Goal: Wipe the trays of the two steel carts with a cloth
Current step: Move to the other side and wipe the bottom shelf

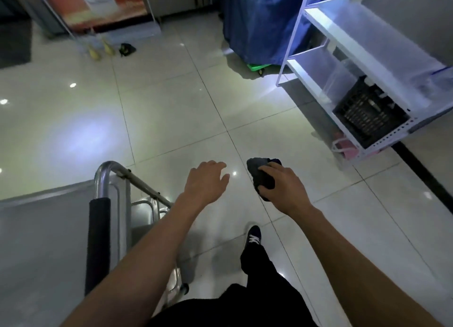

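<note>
The right hand (285, 179) is gripping a bunched dark cloth (261, 177); the left hand (207, 179) is hovering with relaxed fingers, holding nothing, beside the cart (107, 179).

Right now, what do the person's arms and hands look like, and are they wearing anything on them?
Both forearms are bare: no sleeves show. The left hand and right hand wear no gloves, and no rings, watch or bracelet are visible.

We locate the steel cart (73, 228) near left, the shelving rack (367, 81) far right, and the crate (370, 115) inside its lower shelf.
</note>
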The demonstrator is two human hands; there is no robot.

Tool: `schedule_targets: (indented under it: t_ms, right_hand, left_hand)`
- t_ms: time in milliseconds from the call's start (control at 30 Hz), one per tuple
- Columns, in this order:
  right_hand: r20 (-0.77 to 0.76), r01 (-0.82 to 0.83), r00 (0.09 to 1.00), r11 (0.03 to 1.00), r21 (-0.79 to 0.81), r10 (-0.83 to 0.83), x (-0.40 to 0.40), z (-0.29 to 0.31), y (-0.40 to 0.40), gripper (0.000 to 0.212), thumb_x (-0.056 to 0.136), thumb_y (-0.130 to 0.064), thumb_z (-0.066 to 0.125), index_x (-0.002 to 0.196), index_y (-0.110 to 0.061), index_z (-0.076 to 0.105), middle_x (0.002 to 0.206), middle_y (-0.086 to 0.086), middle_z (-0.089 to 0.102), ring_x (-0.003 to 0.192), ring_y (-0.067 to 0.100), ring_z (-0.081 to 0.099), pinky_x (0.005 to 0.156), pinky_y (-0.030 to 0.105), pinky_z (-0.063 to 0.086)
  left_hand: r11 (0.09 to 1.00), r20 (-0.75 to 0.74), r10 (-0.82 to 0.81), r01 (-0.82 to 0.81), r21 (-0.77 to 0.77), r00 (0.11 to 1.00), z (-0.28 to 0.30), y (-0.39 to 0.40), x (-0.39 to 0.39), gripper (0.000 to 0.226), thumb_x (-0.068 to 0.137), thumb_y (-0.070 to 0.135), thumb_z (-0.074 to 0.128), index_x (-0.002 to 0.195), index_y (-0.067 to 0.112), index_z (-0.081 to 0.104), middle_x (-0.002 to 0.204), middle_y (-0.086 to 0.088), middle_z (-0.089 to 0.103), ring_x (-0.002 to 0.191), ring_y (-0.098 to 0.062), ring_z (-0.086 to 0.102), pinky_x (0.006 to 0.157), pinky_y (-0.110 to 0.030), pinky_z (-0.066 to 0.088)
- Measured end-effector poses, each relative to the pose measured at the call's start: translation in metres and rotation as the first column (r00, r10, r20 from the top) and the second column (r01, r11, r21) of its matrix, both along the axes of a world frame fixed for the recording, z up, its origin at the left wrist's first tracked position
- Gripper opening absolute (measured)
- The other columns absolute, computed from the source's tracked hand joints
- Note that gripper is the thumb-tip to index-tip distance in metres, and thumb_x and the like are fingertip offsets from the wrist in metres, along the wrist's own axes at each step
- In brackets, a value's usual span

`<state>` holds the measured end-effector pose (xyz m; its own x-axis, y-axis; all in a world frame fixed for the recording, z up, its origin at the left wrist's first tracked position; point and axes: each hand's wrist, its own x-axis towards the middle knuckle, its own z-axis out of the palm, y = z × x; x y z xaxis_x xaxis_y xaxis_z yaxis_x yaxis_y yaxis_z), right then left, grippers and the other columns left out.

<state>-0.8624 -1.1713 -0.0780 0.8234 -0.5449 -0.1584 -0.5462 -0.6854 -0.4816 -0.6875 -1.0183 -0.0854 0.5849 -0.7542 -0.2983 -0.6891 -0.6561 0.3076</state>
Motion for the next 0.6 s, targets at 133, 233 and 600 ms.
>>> schedule_targets:
  t_ms: [133, 233, 600]
  right_hand:
    - [-0.013, -0.147, 0.989, 0.989, 0.002, 0.147, 0.074, 0.000, -0.050, 0.053, 0.087, -0.035, 0.068, 0.138, -0.025, 0.055, 0.140, -0.002, 0.054, 0.114, 0.027, 0.054, 0.093, 0.044, 0.050]
    - [-0.031, -0.262, 0.965, 0.965, -0.012, 0.262, 0.137, 0.005, -0.073, 0.052, 0.087, -0.036, 0.066, 0.137, -0.025, 0.055, 0.139, -0.003, 0.054, 0.112, 0.025, 0.054, 0.092, 0.043, 0.050]
    - [-0.034, -0.557, 0.830, 0.831, -0.009, 0.556, 0.378, 0.007, -0.087, 0.053, 0.086, -0.033, 0.069, 0.137, -0.024, 0.057, 0.143, -0.003, 0.052, 0.113, 0.025, 0.052, 0.093, 0.043, 0.049]
  left_hand:
    - [0.994, 0.033, 0.098, -0.099, 0.037, 0.995, 0.008, -0.032, 0.047, 0.046, 0.102, 0.047, 0.041, 0.143, 0.029, 0.048, 0.139, 0.001, 0.056, 0.125, -0.022, 0.052, 0.099, -0.040, 0.038]
    - [0.975, 0.040, 0.218, -0.219, 0.030, 0.975, 0.015, -0.039, 0.088, 0.045, 0.101, 0.046, 0.042, 0.143, 0.028, 0.048, 0.139, 0.001, 0.057, 0.124, -0.022, 0.052, 0.099, -0.041, 0.040]
    - [0.812, -0.042, 0.578, -0.580, -0.068, 0.815, 0.008, -0.020, 0.264, 0.045, 0.102, 0.044, 0.043, 0.142, 0.027, 0.049, 0.137, 0.001, 0.057, 0.124, -0.022, 0.052, 0.100, -0.041, 0.043]
